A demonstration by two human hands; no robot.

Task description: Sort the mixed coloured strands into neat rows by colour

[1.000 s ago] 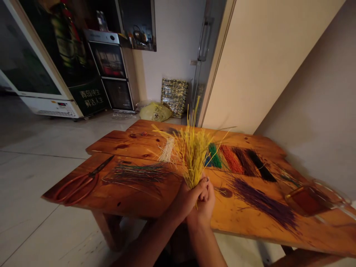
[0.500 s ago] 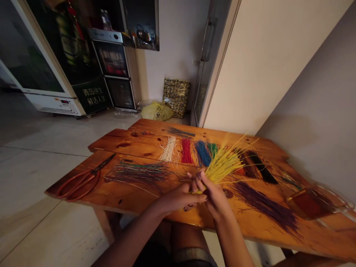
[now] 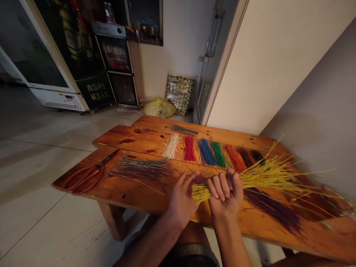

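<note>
Gripping a bundle of yellow strands (image 3: 267,174) in the right hand (image 3: 226,187), with the fingers curled tight around the stalks close to the blunt end. Holding it nearly level over the wooden table (image 3: 144,198), just inward of the middle of the near edge, with the loose tips fanned out toward the right end. Holding the left hand (image 3: 182,202) open beside the blunt end, with the fingers raised and a little spread (impossible to tell whether touching). Under and in front of the fan, a bundle of purple strands (image 3: 275,211), laid slantwise toward the near right corner. Lined up beyond the hands, from left to right: a white bundle (image 3: 172,147), a red bundle (image 3: 189,149), a blue bundle (image 3: 207,152), a green bundle (image 3: 218,154), an orange bundle (image 3: 235,157), a brown bundle (image 3: 246,155) and a black bundle (image 3: 258,156), partly hidden by yellow tips. Close to the far edge, a thin dark grey bundle (image 3: 183,129). On the left half, mixed dark strands (image 3: 144,167), roughly parallel to the near edge. At the near left corner, red-handled scissors (image 3: 97,168), with the blades pointing away from that corner. Beyond the far edge, on the floor, a yellow bag (image 3: 160,108) beside a shiny patterned package (image 3: 180,94).
</note>
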